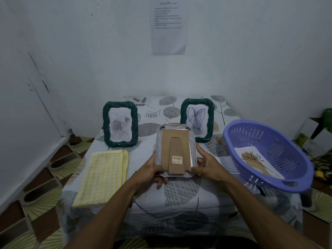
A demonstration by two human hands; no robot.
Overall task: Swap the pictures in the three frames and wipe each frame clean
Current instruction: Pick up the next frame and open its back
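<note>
I hold a white rope-edged frame [175, 150] over the middle of the table, its brown cardboard back and stand facing me. My left hand [154, 172] grips its lower left corner and my right hand [206, 165] grips its right side. Two dark green frames stand at the back: the left green frame [120, 124] shows a rose picture, the right green frame [197, 119] a blue heart scribble. A folded yellow checked cloth [103, 177] lies to the left. A loose picture [255, 159] of a drawn flower lies inside the purple basket [280, 141].
The table carries a leaf-patterned cloth [179, 193] and stands in a corner between white walls. A printed sheet [168, 26] hangs on the back wall. Boxes [316, 133] stand on the floor at the right, beyond the basket.
</note>
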